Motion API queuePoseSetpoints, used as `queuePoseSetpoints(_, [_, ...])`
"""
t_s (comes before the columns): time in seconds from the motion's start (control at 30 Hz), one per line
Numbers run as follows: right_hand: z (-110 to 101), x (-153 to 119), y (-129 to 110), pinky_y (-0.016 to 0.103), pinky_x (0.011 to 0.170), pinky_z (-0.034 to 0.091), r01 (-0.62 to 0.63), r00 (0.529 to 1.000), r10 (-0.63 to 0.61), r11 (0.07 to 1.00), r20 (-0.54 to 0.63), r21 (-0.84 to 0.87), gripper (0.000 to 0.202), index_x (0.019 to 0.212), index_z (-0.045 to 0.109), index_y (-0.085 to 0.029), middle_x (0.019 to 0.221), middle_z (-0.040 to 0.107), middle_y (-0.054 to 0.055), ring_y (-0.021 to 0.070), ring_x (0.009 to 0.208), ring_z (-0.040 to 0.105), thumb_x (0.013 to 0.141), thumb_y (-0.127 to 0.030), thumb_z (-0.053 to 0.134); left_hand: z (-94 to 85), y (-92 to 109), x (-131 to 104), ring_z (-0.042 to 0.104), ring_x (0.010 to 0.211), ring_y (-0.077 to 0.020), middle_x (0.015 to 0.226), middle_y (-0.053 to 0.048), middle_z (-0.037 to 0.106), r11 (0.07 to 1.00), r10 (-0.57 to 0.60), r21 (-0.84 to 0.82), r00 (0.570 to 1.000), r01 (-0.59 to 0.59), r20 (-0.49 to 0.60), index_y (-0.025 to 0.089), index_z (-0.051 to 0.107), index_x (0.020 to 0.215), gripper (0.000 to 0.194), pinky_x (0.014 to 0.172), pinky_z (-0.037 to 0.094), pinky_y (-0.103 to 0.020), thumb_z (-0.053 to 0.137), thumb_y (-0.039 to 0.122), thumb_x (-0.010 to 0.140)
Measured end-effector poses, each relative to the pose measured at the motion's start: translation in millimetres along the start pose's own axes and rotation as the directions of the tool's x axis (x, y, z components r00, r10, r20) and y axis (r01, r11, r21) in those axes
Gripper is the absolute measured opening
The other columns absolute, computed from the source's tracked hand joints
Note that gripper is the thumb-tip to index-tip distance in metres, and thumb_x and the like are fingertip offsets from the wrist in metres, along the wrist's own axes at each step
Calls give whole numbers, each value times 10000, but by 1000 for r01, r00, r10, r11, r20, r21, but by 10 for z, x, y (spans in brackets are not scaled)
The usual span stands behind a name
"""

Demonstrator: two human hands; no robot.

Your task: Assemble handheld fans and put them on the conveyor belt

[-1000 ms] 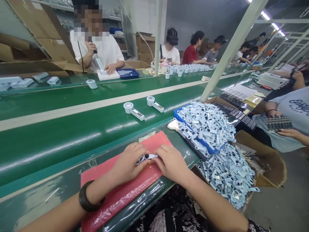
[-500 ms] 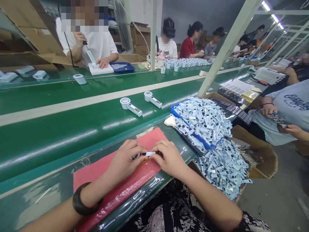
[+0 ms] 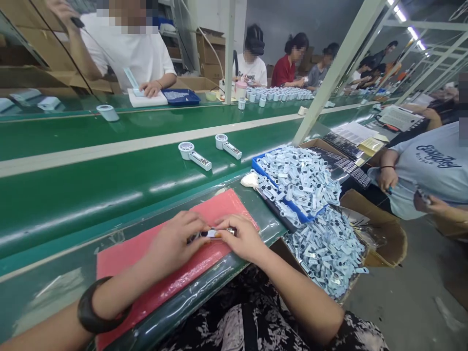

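Observation:
My left hand [image 3: 174, 245] and my right hand [image 3: 242, 238] meet over a red mat [image 3: 153, 263] at the bench edge. Together they pinch a small pale-blue plastic part [image 3: 211, 234] with a dark end, pressed flat against the mat. Most of the part is hidden under my fingers. A dark bangle [image 3: 91, 312] sits on my left wrist. Just right of my hands, a blue tray [image 3: 263, 171] is heaped with several similar pale-blue parts.
Two white handheld devices [image 3: 193, 155] [image 3: 227, 146] lie on the green conveyor belt [image 3: 91, 190] beyond the mat. A cardboard box [image 3: 387, 234] overflowing with pale-blue parts stands below the tray. A person in a grey shirt [image 3: 431, 170] works at right; other workers sit across the belt.
My hands stay on the small part, working it on the mat. The view has shifted, so everything sits lower-left in frame. The worker opposite has raised an arm.

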State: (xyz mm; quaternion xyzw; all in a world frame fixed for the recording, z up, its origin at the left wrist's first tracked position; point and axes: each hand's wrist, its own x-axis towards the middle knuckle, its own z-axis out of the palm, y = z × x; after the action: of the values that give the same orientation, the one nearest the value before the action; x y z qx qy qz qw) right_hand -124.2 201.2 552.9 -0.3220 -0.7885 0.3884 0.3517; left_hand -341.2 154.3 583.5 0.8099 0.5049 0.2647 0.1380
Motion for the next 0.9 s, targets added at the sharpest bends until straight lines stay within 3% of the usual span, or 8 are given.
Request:
queuePoseSetpoints(0.1, [-33,-93,-36,390,1017,437,-33,995,33,999,93,1,272,1084,672,-221,1156,715,10,216,1119,634,870,-135,816,41,136,-183,641,1132,-284,1176,-78,722,989,69,133,997,-65,-25,251,694,1079,261,1007,492,-518,519,438,1028])
queuePoseSetpoints(0.2, [-55,-198,-82,440,1095,386,33,983,-7,990,182,-140,449,1322,582,-211,1324,646,58,249,1239,565,915,-154,764,125,208,-340,607,1247,-329,1268,-104,707,970,58,238,998,-53,-11,219,618,1247,323,1069,451,-606,503,437,1038])
queuePoseSetpoints(0.3, [-69,-261,-106,453,1122,367,107,968,-53,972,246,-211,550,1435,502,-203,1412,577,82,263,1290,508,943,-218,746,181,225,-405,567,1311,-356,1271,-109,711,952,62,302,998,-60,3,195,595,1269,324,1082,433,-646,463,397,1052])
queuePoseSetpoints(0.4, [-61,-270,-111,444,1077,408,124,961,-57,963,271,-238,575,1435,506,-201,1371,569,84,271,1239,498,921,-229,765,183,244,-387,573,1300,-365,1273,-114,711,933,95,348,995,-93,13,180,590,1279,336,1089,419,-660,467,390,1048])
queuePoseSetpoints(0.63, [6,-208,-109,446,976,456,88,971,-6,940,241,-329,375,1342,581,-182,1227,610,93,281,1108,509,979,-235,653,150,308,-261,656,1108,-325,1154,-154,729,927,104,357,993,-115,50,104,659,1150,367,1036,491,-575,354,290,1065])
queuePoseSetpoints(0.77, [-19,-225,-121,451,1011,438,167,953,-51,910,297,-380,455,1421,511,-157,1286,590,111,288,1139,497,992,-254,628,148,307,-257,637,1179,-350,1185,-165,730,890,153,423,985,-170,75,93,636,1206,410,1062,463,-600,349,357,1078])
queuePoseSetpoints(0.9, [-8,-215,-124,479,964,450,262,935,-96,834,341,-486,446,1405,510,-72,1210,599,155,314,1077,486,1011,-267,579,146,290,-244,654,1109,-349,1130,-178,730,862,165,465,979,-203,122,69,650,1159,355,1054,466,-571,404,305,1058])
